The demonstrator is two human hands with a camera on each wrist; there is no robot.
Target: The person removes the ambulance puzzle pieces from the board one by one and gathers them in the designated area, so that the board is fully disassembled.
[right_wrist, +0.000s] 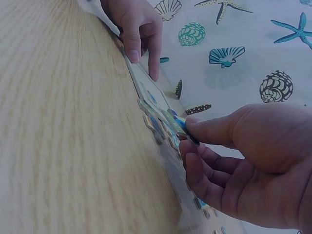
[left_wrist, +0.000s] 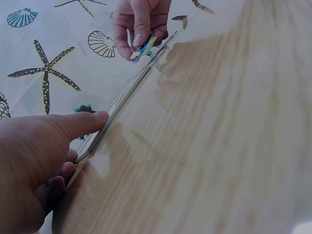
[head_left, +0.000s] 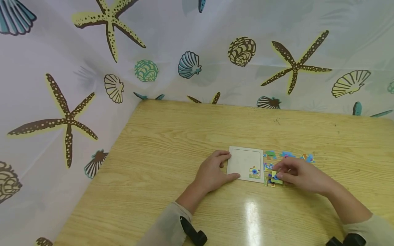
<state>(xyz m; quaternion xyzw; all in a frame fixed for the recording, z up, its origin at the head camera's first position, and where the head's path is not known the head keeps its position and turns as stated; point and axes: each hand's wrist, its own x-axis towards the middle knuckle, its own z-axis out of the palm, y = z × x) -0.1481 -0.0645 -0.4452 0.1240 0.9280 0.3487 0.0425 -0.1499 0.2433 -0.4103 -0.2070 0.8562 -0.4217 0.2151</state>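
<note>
A square white puzzle board [head_left: 243,162] lies on the table, with one printed puzzle piece [head_left: 254,172] in its lower right corner. At its left side, my left hand [head_left: 212,172] holds the board, thumb on the near edge and index finger at the left edge. My right hand [head_left: 303,176] pinches a yellow, green and blue puzzle piece [head_left: 276,177] between thumb and fingers, just right of the board. The right wrist view shows this piece [right_wrist: 179,124] tilted, raised over other pieces. Part of it is hidden behind the thumb.
Several loose colourful pieces lie right of the board, among them a green piece [head_left: 270,154], a blue piece [head_left: 287,154] and another blue one [head_left: 308,158] farther right. The wood-grain table [head_left: 172,136] meets a white shell-and-starfish cloth [head_left: 209,82] at the back and left.
</note>
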